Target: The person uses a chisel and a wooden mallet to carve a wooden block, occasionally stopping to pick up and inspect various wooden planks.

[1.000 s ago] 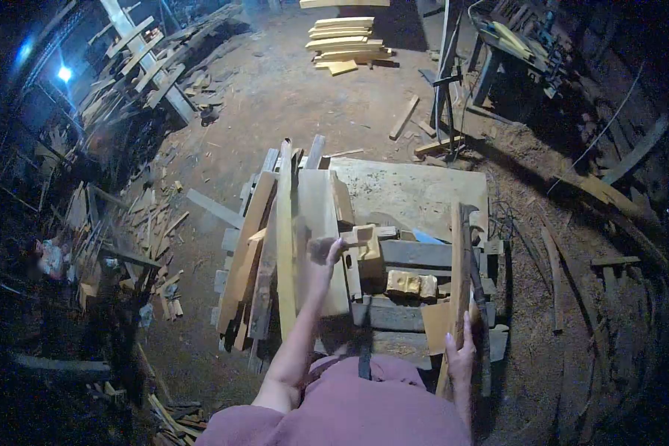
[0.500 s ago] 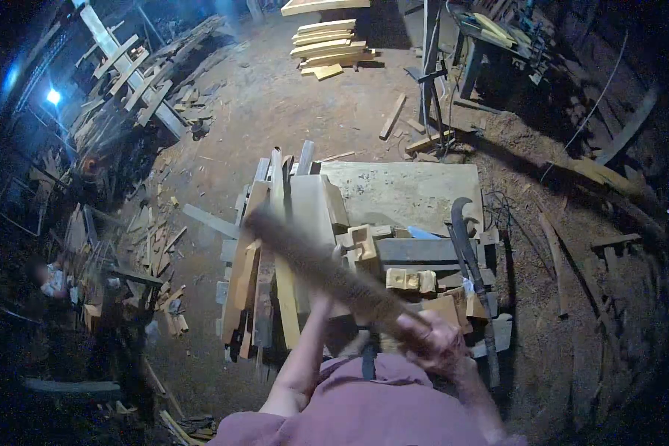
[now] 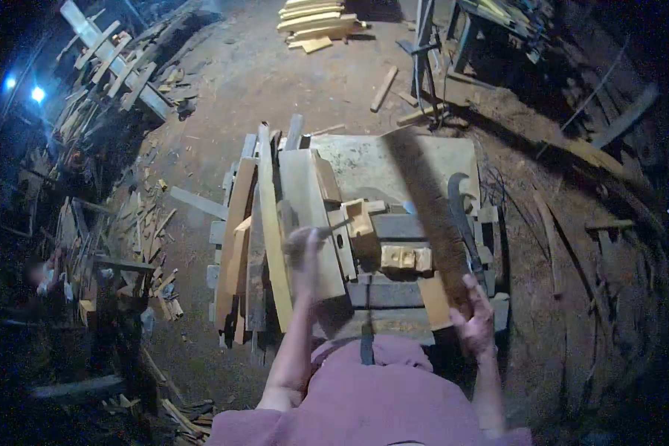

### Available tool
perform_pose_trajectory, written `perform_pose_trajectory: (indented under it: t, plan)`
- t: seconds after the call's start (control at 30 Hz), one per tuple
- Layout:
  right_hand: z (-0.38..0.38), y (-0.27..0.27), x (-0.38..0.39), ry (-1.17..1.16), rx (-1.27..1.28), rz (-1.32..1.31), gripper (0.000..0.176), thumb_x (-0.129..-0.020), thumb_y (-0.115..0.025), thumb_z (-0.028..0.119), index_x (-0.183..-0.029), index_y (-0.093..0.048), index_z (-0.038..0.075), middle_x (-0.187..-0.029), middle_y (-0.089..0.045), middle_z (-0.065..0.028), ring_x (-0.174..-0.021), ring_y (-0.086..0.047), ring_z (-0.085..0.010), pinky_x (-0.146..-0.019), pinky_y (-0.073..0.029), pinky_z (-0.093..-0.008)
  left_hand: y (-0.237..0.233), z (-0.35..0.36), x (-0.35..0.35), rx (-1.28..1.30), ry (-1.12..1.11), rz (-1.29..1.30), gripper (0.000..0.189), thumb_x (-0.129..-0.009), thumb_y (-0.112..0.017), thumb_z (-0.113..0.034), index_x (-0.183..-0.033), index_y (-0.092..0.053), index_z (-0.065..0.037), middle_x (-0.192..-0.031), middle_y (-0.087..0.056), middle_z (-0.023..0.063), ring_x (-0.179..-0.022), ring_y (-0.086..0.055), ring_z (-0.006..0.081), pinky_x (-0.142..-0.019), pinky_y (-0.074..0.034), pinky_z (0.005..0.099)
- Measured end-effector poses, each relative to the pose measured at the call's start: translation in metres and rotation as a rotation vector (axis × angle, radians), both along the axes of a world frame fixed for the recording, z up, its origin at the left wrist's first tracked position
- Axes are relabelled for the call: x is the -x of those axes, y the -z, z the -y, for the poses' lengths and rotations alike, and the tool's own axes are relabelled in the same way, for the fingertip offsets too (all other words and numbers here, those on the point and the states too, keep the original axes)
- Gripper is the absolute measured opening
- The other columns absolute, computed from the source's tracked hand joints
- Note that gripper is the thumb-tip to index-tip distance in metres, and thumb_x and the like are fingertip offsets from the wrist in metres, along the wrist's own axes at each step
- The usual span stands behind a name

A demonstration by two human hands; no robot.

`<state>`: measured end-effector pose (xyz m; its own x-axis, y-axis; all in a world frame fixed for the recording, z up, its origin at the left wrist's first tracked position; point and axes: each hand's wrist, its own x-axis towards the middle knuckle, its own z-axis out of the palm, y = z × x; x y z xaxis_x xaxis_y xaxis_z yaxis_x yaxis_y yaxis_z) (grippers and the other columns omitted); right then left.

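Note:
A long dark brown board (image 3: 427,215) slants up and away from my right hand (image 3: 476,318), whose fingers are wrapped round its near end. Over the pale wide plank (image 3: 305,193), my left hand (image 3: 305,245) is raised and blurred; its fingers cannot be made out clearly. Right of that hand lie a hollowed wooden block (image 3: 359,223) and a small block with recesses (image 3: 406,259). A curved blade (image 3: 459,201) lies partly behind the brown board. Long strips, among them a yellow one (image 3: 273,245), lie left of the plank.
The slatted bench (image 3: 386,291) carries these pieces, with a light sheet (image 3: 357,152) at its far side. Stacked boards (image 3: 316,22) lie on the floor beyond. Scrap wood (image 3: 145,230) is at the left, and a metal stand (image 3: 424,59) is at the back right.
The brown board has swung from pointing far left to pointing up and away, on the right. My right hand has moved right, and my left hand has moved slightly left and up.

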<state>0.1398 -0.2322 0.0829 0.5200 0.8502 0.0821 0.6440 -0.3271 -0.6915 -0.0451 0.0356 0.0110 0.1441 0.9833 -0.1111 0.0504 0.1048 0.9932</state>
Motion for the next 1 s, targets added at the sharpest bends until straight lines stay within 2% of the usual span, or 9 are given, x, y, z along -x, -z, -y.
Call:
perform_pose_trajectory:
  t: [0.03, 0.07, 0.17, 0.27, 0.37, 0.5, 0.57, 0.77, 1.0]
  plan:
    - [0.012, 0.011, -0.001, 0.060, -0.162, 0.084, 0.064, -0.074, -0.060, 0.015, -0.134, -0.037, 0.014, -0.114, -0.054, -0.0183, -0.099, -0.056, -0.0312, -0.085, -0.045, -0.0353, 0.000, -0.004, 0.004, 0.018, -0.038, 0.043, 0.028, -0.086, -0.058, -0.026, -0.104, -0.058, -0.006, -0.099, -0.058, 0.0031, -0.090, -0.053, 0.0122, -0.083, -0.042, 0.0273]
    - [0.029, 0.016, 0.002, 0.231, -0.007, -0.213, 0.063, -0.076, -0.057, 0.015, -0.135, -0.035, 0.013, -0.127, -0.046, -0.0190, -0.112, -0.049, -0.0307, -0.094, -0.038, -0.0360, 0.015, -0.015, 0.009, -0.020, -0.047, 0.026, 0.029, -0.087, -0.054, -0.029, -0.104, -0.057, -0.005, -0.099, -0.057, 0.0035, -0.092, -0.052, 0.0128, -0.087, -0.040, 0.0284]
    - [0.042, 0.015, 0.013, 0.412, -0.038, -0.187, 0.061, -0.079, -0.055, 0.017, -0.136, -0.033, 0.009, -0.124, -0.047, -0.0206, -0.113, -0.047, -0.0289, -0.095, -0.037, -0.0366, 0.009, -0.033, 0.007, -0.055, -0.016, 0.273, 0.025, -0.087, -0.057, -0.026, -0.100, -0.056, -0.005, -0.087, -0.057, 0.0037, -0.081, -0.055, 0.0121, -0.076, -0.045, 0.0263]
    - [0.064, 0.023, 0.021, 0.473, -0.043, -0.188, 0.061, -0.080, -0.054, 0.014, -0.136, -0.032, 0.008, -0.126, -0.047, -0.0200, -0.113, -0.047, -0.0279, -0.095, -0.036, -0.0363, 0.023, -0.061, -0.022, 0.047, 0.160, -0.098, 0.025, -0.077, -0.064, -0.024, -0.084, -0.053, -0.002, -0.060, -0.055, 0.0039, -0.047, -0.050, 0.0107, -0.043, -0.041, 0.0264]
    - [0.075, 0.020, 0.027, 0.503, -0.063, -0.274, 0.061, -0.080, -0.054, 0.013, -0.136, -0.032, 0.006, -0.127, -0.046, -0.0197, -0.116, -0.045, -0.0276, -0.096, -0.035, -0.0353, 0.051, -0.068, -0.065, 0.212, 0.449, -0.448, 0.021, -0.075, -0.060, -0.018, -0.087, -0.053, -0.002, -0.060, -0.052, 0.0040, -0.045, -0.050, 0.0130, -0.039, -0.038, 0.0280]
    - [0.081, 0.005, 0.019, 0.561, -0.018, -0.493, 0.062, -0.079, -0.055, 0.014, -0.136, -0.031, 0.004, -0.132, -0.041, -0.0184, -0.121, -0.040, -0.0275, -0.101, -0.030, -0.0353, 0.141, -0.069, -0.087, -0.216, 0.522, -0.820, 0.042, -0.068, -0.067, -0.022, -0.104, -0.056, -0.003, -0.085, -0.063, 0.0195, -0.070, -0.063, 0.0302, -0.063, -0.048, 0.0415]
    - [0.109, 0.036, 0.004, 0.500, 0.085, -0.262, 0.061, -0.080, -0.054, 0.014, -0.137, -0.031, 0.008, -0.124, -0.050, -0.0137, -0.106, -0.050, -0.0187, -0.091, -0.039, -0.0310, 0.122, -0.059, -0.099, -0.054, 0.492, -0.861, 0.045, -0.066, -0.067, -0.024, -0.108, -0.057, -0.011, -0.092, -0.063, 0.0189, -0.086, -0.061, 0.0345, -0.072, -0.047, 0.0425]
    - [0.107, 0.013, -0.028, 0.524, 0.066, -0.468, 0.062, -0.078, -0.058, 0.014, -0.135, -0.033, 0.011, -0.126, -0.048, -0.0185, -0.114, -0.049, -0.0280, -0.094, -0.039, -0.0360, 0.101, -0.064, -0.120, -0.273, 0.607, -0.942, 0.038, -0.072, -0.062, -0.026, -0.107, -0.058, -0.013, -0.092, -0.063, 0.0176, -0.085, -0.061, 0.0331, -0.072, -0.047, 0.0419]
    - [0.118, 0.021, -0.053, 0.563, 0.064, -0.505, 0.063, -0.079, -0.057, 0.012, -0.136, -0.031, 0.012, -0.119, -0.054, -0.0165, -0.102, -0.056, -0.0228, -0.087, -0.044, -0.0336, 0.120, -0.059, -0.193, -0.886, 1.353, -1.296, 0.035, -0.083, -0.042, -0.007, -0.115, -0.054, -0.016, -0.106, -0.060, 0.0132, -0.089, -0.062, 0.0246, -0.072, -0.051, 0.0379]
